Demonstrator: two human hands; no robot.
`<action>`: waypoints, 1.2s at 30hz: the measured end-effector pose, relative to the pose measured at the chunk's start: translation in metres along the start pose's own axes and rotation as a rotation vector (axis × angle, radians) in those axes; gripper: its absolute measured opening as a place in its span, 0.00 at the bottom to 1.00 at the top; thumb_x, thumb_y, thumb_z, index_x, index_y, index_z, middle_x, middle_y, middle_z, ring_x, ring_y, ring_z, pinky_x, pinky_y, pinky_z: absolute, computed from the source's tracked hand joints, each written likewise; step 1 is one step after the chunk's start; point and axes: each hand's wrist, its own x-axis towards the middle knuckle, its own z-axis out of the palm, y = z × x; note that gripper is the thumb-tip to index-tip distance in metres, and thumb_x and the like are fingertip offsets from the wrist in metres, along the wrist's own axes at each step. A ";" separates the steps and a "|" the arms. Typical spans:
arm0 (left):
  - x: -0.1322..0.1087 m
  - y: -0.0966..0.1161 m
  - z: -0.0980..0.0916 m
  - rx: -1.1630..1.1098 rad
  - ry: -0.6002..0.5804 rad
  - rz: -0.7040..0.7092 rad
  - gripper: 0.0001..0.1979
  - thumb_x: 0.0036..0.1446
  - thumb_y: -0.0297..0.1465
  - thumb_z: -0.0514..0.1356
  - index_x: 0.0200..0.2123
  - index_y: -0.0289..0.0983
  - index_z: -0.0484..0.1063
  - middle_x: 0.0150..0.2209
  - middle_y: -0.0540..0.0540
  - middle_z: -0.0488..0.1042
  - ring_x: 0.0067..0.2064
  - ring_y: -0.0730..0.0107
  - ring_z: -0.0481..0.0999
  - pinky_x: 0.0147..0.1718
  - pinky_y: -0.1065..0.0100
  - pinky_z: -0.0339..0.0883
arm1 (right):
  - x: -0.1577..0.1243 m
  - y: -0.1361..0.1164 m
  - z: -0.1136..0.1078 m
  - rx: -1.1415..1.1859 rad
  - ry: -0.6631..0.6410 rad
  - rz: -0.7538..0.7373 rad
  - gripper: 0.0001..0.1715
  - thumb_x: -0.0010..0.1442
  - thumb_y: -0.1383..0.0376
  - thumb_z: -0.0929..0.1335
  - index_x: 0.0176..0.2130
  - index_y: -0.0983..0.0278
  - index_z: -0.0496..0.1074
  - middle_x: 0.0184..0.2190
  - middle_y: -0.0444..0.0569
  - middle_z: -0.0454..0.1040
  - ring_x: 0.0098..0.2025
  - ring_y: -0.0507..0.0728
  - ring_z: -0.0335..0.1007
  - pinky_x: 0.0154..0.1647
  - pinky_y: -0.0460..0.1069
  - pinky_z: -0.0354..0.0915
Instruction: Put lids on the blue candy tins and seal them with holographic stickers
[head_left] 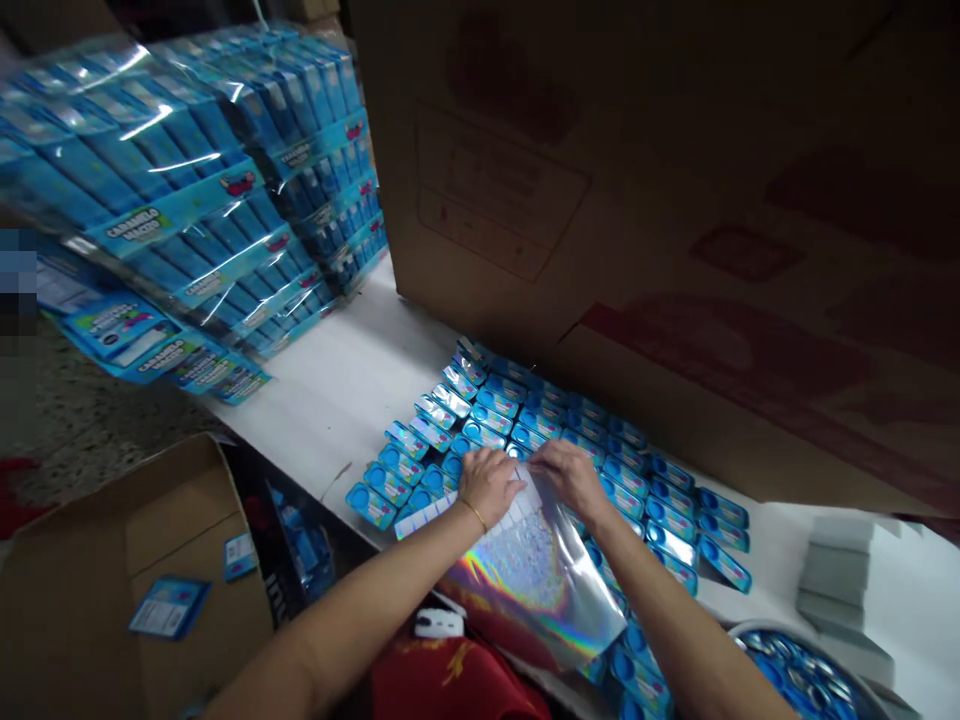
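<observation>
A shiny holographic bag [536, 585] lies at the near edge of the white table [345, 385], reaching toward my lap. My left hand [491, 483] and my right hand [571, 473] both pinch the bag's top edge, fingers closed on it, close together. Under and around the bag lie several rows of small blue packets [525, 415], spread flat on the table. A thin bracelet circles my left wrist.
Tall stacks of plastic-wrapped blue boxes [187, 180] stand at the table's left end. A big brown carton [675, 200] looms behind the packets. An open cardboard box [127, 580] sits on the floor at left. Grey blocks [840, 570] and a bowl of blue packets [802, 670] are at right.
</observation>
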 end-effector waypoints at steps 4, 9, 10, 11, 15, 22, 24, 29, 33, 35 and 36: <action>0.017 0.003 0.007 -0.046 -0.104 -0.079 0.15 0.57 0.35 0.46 0.29 0.39 0.70 0.31 0.47 0.72 0.38 0.66 0.68 0.36 0.65 0.53 | -0.008 -0.003 -0.002 -0.300 0.032 -0.172 0.15 0.59 0.68 0.59 0.43 0.61 0.70 0.37 0.51 0.71 0.37 0.57 0.61 0.35 0.51 0.56; 0.021 -0.001 0.006 -0.092 -0.102 -0.094 0.13 0.55 0.36 0.49 0.27 0.39 0.70 0.31 0.48 0.73 0.36 0.68 0.69 0.35 0.67 0.53 | -0.020 0.006 0.001 -0.446 0.018 -0.325 0.20 0.59 0.71 0.58 0.51 0.64 0.62 0.50 0.55 0.64 0.47 0.59 0.58 0.44 0.54 0.57; 0.021 -0.001 0.006 -0.097 -0.095 -0.097 0.13 0.55 0.36 0.50 0.27 0.39 0.70 0.30 0.49 0.73 0.36 0.68 0.69 0.35 0.67 0.53 | -0.022 0.008 0.003 -0.439 0.021 -0.338 0.20 0.59 0.71 0.58 0.51 0.65 0.62 0.51 0.56 0.63 0.48 0.59 0.57 0.46 0.55 0.57; 0.020 -0.001 0.006 -0.100 -0.091 -0.098 0.13 0.55 0.36 0.50 0.26 0.39 0.70 0.30 0.49 0.73 0.36 0.68 0.69 0.35 0.67 0.53 | -0.023 0.011 0.005 -0.430 0.029 -0.347 0.20 0.59 0.71 0.58 0.51 0.65 0.62 0.51 0.56 0.62 0.49 0.59 0.56 0.47 0.55 0.57; 0.019 0.000 0.009 -0.106 -0.076 -0.092 0.15 0.56 0.37 0.48 0.25 0.38 0.70 0.29 0.47 0.73 0.36 0.67 0.69 0.35 0.66 0.54 | -0.027 0.005 0.003 -0.381 0.064 -0.316 0.16 0.59 0.71 0.57 0.45 0.64 0.66 0.49 0.55 0.64 0.48 0.58 0.59 0.43 0.53 0.60; 0.019 0.004 0.008 -0.210 0.049 -0.040 0.13 0.55 0.35 0.49 0.33 0.37 0.71 0.35 0.42 0.71 0.41 0.62 0.67 0.41 0.61 0.55 | -0.039 -0.071 -0.073 0.111 0.056 0.168 0.10 0.57 0.63 0.61 0.32 0.63 0.70 0.34 0.51 0.70 0.36 0.55 0.64 0.38 0.50 0.60; 0.013 0.000 -0.002 -0.298 0.083 -0.062 0.16 0.57 0.36 0.46 0.39 0.37 0.70 0.39 0.42 0.71 0.43 0.64 0.67 0.42 0.64 0.57 | -0.033 -0.089 -0.080 0.385 0.083 0.338 0.10 0.55 0.61 0.63 0.29 0.62 0.71 0.31 0.49 0.70 0.35 0.55 0.65 0.36 0.49 0.61; -0.029 -0.027 -0.047 -1.071 0.042 -0.317 0.24 0.57 0.42 0.41 0.41 0.35 0.70 0.38 0.44 0.73 0.40 0.67 0.70 0.37 0.67 0.63 | -0.001 -0.114 -0.023 1.074 0.365 0.803 0.11 0.46 0.59 0.69 0.27 0.64 0.72 0.23 0.46 0.70 0.25 0.51 0.63 0.26 0.46 0.58; -0.058 -0.056 -0.077 -1.275 0.138 -0.506 0.17 0.49 0.38 0.57 0.40 0.35 0.70 0.34 0.45 0.73 0.34 0.71 0.71 0.31 0.71 0.62 | 0.022 -0.138 0.036 1.446 0.440 0.987 0.13 0.39 0.60 0.72 0.26 0.66 0.73 0.18 0.43 0.68 0.20 0.49 0.59 0.22 0.45 0.54; -0.064 -0.069 -0.085 -1.263 0.207 -0.590 0.17 0.43 0.35 0.62 0.38 0.35 0.71 0.29 0.48 0.73 0.29 0.75 0.70 0.27 0.74 0.60 | 0.030 -0.153 0.056 1.523 0.452 1.027 0.13 0.38 0.60 0.72 0.26 0.66 0.73 0.17 0.42 0.67 0.19 0.48 0.58 0.20 0.44 0.52; -0.065 -0.076 -0.087 -1.255 0.232 -0.620 0.16 0.42 0.34 0.62 0.36 0.34 0.71 0.27 0.49 0.72 0.27 0.76 0.69 0.26 0.75 0.60 | 0.034 -0.161 0.064 1.531 0.464 1.042 0.13 0.38 0.60 0.72 0.26 0.66 0.72 0.18 0.42 0.68 0.19 0.48 0.57 0.20 0.44 0.52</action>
